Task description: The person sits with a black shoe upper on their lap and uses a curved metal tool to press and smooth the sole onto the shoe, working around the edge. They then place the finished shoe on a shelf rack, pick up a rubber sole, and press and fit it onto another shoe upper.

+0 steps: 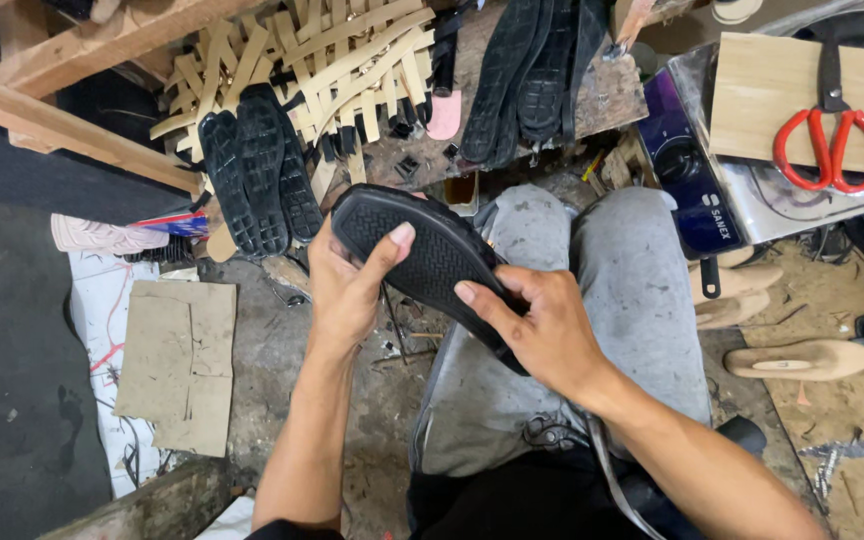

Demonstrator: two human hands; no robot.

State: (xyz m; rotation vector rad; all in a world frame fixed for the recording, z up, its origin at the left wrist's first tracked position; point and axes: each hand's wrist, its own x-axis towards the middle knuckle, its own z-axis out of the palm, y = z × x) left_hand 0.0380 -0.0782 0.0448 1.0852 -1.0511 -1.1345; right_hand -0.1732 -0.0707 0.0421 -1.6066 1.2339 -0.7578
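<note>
A black shoe (422, 250) lies sole up across my lap, its patterned rubber sole facing me. My left hand (347, 285) grips its toe end, thumb pressed on the sole. My right hand (542, 325) holds the heel end, thumb on the sole edge and fingers wrapped underneath. My knees in grey trousers (642, 290) sit right under the shoe.
Black soles (257, 175) and tan strips (342, 60) pile on the bench ahead, with more black soles (532, 75) to the right. Red-handled scissors (832, 140) rest on a wooden board (752, 90). Wooden shoe lasts (797, 360) lie at right, cardboard (177, 365) at left.
</note>
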